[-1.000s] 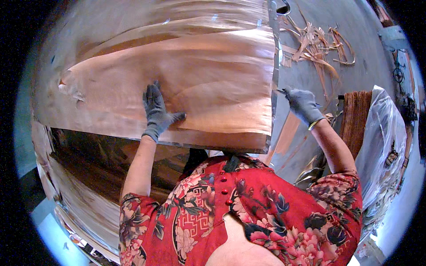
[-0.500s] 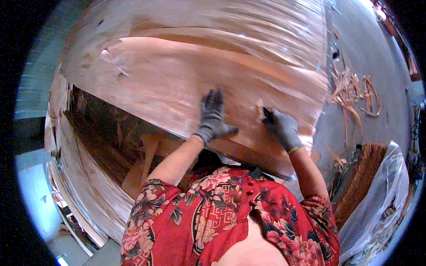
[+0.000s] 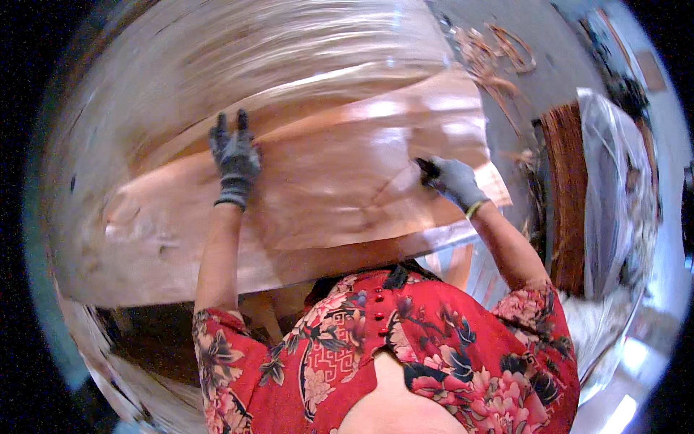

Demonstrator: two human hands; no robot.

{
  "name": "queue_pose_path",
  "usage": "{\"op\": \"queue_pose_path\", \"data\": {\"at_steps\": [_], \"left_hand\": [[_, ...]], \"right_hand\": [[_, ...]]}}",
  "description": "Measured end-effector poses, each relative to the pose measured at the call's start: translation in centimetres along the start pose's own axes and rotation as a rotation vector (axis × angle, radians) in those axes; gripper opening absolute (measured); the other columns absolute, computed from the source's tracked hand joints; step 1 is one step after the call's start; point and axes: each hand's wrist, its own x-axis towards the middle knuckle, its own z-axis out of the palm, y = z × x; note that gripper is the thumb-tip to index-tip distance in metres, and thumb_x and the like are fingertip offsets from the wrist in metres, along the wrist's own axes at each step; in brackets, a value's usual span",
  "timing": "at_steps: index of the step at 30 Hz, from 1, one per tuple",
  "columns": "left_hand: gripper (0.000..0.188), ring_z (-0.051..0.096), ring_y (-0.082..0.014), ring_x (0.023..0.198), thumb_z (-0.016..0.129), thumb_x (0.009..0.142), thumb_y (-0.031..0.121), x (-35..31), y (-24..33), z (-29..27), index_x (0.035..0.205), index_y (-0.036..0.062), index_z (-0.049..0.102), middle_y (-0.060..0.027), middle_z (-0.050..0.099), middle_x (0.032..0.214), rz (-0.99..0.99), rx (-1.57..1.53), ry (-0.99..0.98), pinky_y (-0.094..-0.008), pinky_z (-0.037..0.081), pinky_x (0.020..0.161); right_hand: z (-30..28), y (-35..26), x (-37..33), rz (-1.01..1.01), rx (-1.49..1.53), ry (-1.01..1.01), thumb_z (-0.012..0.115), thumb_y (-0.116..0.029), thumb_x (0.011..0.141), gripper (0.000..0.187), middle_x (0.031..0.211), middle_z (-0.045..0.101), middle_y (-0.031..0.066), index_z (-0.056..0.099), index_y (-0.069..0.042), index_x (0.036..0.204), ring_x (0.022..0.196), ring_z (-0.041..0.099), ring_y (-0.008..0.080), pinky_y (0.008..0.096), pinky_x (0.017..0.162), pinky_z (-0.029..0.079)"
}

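Observation:
A thin, reddish-tan sheet of wood veneer (image 3: pixel 325 195) lies in front of me, with its near edge running across below my hands. My left hand (image 3: pixel 236 158), in a grey knit glove, rests flat near the sheet's far edge with its fingers stretched out. Over the right part of the sheet, my right hand (image 3: pixel 454 181) is gloved too, its dark-tipped fingers curled together. Anything between them is too small or hidden to name. More pale, rippled veneer (image 3: pixel 289 43) spreads out beyond the sheet.
Peeled wood strips (image 3: pixel 499 54) lie on the grey floor at the far right. Nearer stands a stack of brown veneer (image 3: pixel 567 195) beside clear plastic wrapping (image 3: pixel 611 188). A dark gap (image 3: pixel 152 336) opens below the work surface at the lower left.
My left hand has moved left and farther out across the veneer. My right hand stays over the sheet's right part with fingers curled. The whole view has turned, shifting the floor strips and brown stack upward.

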Motion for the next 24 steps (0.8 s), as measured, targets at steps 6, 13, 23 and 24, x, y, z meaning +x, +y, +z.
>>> {"op": "queue_pose_path", "data": {"at_steps": [6,13,23,24], "left_hand": [[0.078,0.055,-0.0285,0.096,0.063,0.066,0.010,0.7,-3.4,2.7,0.139,0.0115,0.035,-0.0084,0.061,0.085,0.026,0.018,0.055,-0.0452,0.033,0.098],[0.074,0.056,-0.0260,0.081,0.062,0.074,0.028,-3.2,-28.9,-7.1,0.139,0.0102,0.032,-0.0122,0.060,0.099,-0.660,0.690,-0.387,-0.0387,0.045,0.062],[0.081,0.017,-0.0396,0.133,0.057,0.079,0.038,-2.7,19.5,-5.1,0.142,0.0022,0.020,-0.0209,0.021,0.144,0.068,-0.407,-0.061,-0.0467,0.016,0.106],[0.080,0.013,-0.0390,0.135,0.057,0.080,0.037,-3.5,22.8,-4.2,0.142,0.0022,0.020,-0.0210,0.018,0.146,0.146,-0.470,-0.163,-0.0464,0.011,0.108]], "right_hand": [[1.6,0.4,-1.6,0.103,0.125,0.147,0.058,-0.030,0.080,0.020,0.082,0.064,0.0145,0.060,-0.014,0.093,0.078,0.061,0.0353,0.0446,0.065,0.047],[3.1,0.2,-0.4,-0.036,0.230,0.244,0.058,-0.032,0.081,0.021,0.079,0.064,0.0153,0.058,-0.014,0.093,0.076,0.062,0.0351,0.0462,0.065,0.047],[3.1,2.4,-0.9,-0.064,0.284,0.177,0.060,-0.029,0.080,0.022,0.079,0.063,0.0170,0.055,-0.010,0.089,0.077,0.060,0.0375,0.0472,0.065,0.045],[2.7,2.0,-0.8,-0.091,0.284,0.150,0.060,-0.030,0.080,0.023,0.079,0.063,0.0171,0.055,-0.009,0.089,0.077,0.060,0.0376,0.0475,0.065,0.045]]}}
